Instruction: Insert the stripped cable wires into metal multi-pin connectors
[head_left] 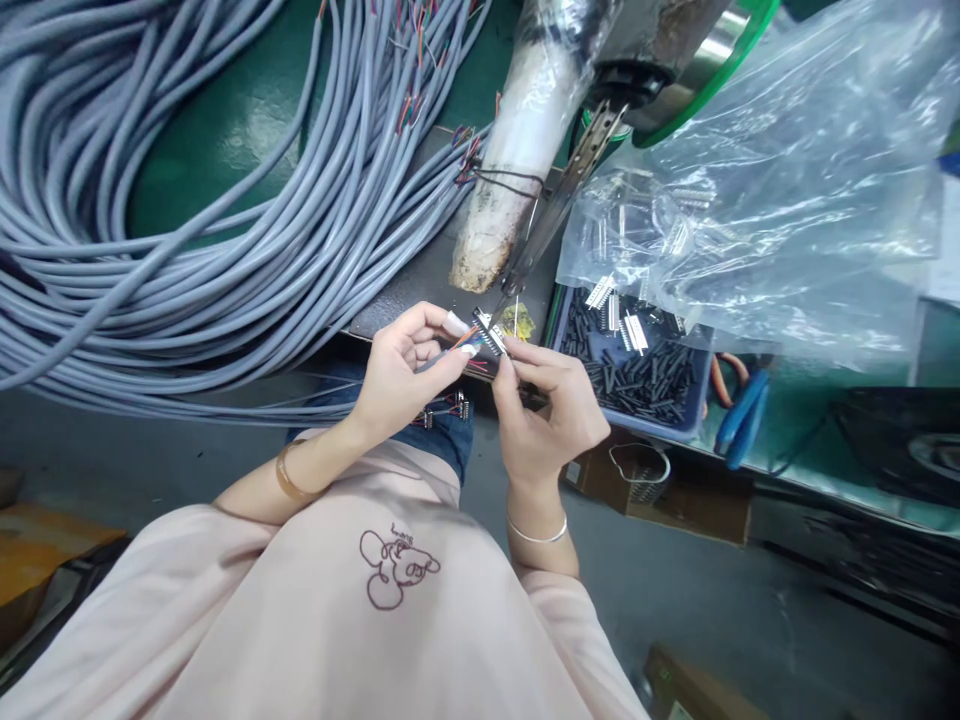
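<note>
Between finger and thumb, my left hand (409,370) pinches the thin coloured wires (466,338) of a cable, with white wraps on its fingertips. My right hand (551,400) grips the lower right end of a small black-and-white pin connector (491,333). The wire ends meet the connector's pin side; whether each one touches a pin is too small to tell. Just above the connector is the tip of a soldering iron (517,275), held in a stand, beside a yellow sponge (517,321).
Grey cables (247,270) cover the bench's left side. A wrapped white roll (499,170) stands behind the hands. At right are a blue bin (701,385) of black sleeves and connectors, plastic bag (787,190) and blue-handled pliers (742,415). Wired connectors (446,408) rest on the lap.
</note>
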